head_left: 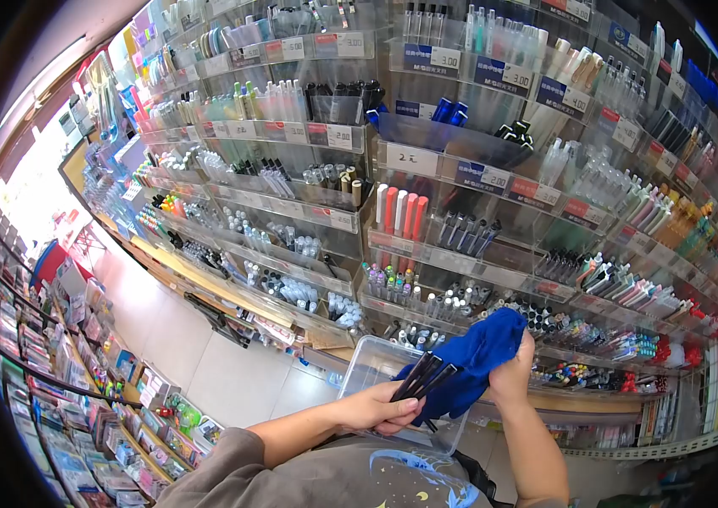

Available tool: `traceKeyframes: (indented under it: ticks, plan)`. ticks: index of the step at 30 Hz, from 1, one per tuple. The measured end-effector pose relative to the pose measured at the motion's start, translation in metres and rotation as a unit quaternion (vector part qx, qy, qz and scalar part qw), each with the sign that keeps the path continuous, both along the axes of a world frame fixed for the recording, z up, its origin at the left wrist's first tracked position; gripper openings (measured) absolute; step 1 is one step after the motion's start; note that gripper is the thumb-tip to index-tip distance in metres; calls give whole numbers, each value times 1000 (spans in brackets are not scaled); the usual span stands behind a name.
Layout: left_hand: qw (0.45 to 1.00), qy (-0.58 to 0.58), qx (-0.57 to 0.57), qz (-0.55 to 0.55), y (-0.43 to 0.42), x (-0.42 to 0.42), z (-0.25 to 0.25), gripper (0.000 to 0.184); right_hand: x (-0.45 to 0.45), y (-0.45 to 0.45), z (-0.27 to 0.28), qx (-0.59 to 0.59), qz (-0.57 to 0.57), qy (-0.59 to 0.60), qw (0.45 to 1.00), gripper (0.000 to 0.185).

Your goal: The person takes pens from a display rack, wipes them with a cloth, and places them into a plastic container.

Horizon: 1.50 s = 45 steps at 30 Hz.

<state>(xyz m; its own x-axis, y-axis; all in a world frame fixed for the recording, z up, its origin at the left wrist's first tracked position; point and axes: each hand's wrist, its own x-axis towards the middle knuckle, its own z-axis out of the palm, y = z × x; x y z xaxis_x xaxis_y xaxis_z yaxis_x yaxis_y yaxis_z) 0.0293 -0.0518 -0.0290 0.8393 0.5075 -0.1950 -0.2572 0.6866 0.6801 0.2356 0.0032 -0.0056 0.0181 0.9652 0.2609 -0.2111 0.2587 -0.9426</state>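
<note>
My left hand [382, 410] is closed around several black pens [423, 378], their ends pointing up and to the right. A blue cloth [477, 357] is gripped in my right hand [513, 369], bunched at the top and hanging down beside the pens. Whether the cloth touches the pens I cannot tell. Below both hands is a clear plastic bin [364, 362], partly hidden by my hands and the cloth.
Tiered clear shelves of pens and markers rise in front, with price labels [412, 158] along their edges. Red and white markers [401, 212] stand in one compartment. Stationery racks [113, 423] line the left, beside a tiled floor [240, 377].
</note>
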Motion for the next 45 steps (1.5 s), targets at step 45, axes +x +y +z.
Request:
traceKeyframes:
  ticks: [45]
  plan:
    - [624, 501, 566, -198, 15, -4, -27, 28, 65, -21, 71, -72, 45, 334, 939, 42]
